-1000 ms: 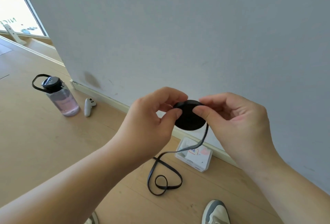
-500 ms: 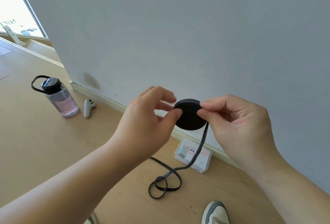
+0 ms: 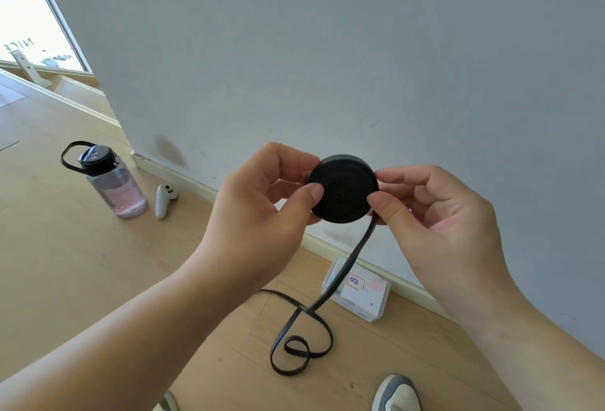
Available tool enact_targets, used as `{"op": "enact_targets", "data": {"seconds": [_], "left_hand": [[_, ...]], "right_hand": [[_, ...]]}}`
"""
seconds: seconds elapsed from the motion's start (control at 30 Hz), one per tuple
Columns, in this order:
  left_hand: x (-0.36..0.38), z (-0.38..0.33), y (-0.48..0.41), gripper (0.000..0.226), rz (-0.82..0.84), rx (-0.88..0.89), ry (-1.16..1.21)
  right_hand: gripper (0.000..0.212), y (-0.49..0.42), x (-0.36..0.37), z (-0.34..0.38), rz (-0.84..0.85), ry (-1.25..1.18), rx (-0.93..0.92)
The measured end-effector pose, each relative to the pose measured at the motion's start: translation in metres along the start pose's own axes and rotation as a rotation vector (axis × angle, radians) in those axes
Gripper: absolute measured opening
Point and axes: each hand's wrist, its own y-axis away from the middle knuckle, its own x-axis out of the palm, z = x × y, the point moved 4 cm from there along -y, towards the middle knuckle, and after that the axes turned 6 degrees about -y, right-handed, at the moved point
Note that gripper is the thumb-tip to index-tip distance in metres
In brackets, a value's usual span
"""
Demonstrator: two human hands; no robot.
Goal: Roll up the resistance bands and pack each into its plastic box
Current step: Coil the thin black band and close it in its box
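Observation:
A black resistance band is wound into a flat round coil (image 3: 342,189) held in the air in front of the grey wall. My left hand (image 3: 262,211) pinches the coil's left edge between thumb and fingers. My right hand (image 3: 438,214) pinches its right edge, where the loose tail (image 3: 347,271) leaves the coil. The tail hangs down to the wooden floor and ends in a small loop (image 3: 299,346). Against the skirting below stands a clear plastic box (image 3: 360,292) with a label and a pink patch.
A water bottle (image 3: 113,186) with a black lid and strap stands on the floor at the left, a white controller (image 3: 162,201) beside it. The grey wall (image 3: 327,50) rises close ahead. Two shoe toes (image 3: 396,394) show at the bottom edge.
The coil has turned between my fingers and taken up more band. The tail on the floor is shorter and its loop has shifted.

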Motion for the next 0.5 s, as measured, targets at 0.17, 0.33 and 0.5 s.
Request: {"op": "enact_targets", "data": {"seconds": [0.17,0.33,0.5], "left_hand": [[0.003,-0.001,0.003,0.018,-0.009,0.014,0.077],[0.012,0.006,0.010,0.013,0.000,-0.125,0.086],[0.010,-0.002,0.006,0.029,0.083,0.191,-0.303]], "right_hand": [[0.031,0.002,0.002,0.004,-0.009,-0.033,-0.060],[0.034,0.005,0.006,0.006,0.006,0.008,-0.143],[0.032,0.003,0.007,0.009,0.068,0.125,-0.288]]}}
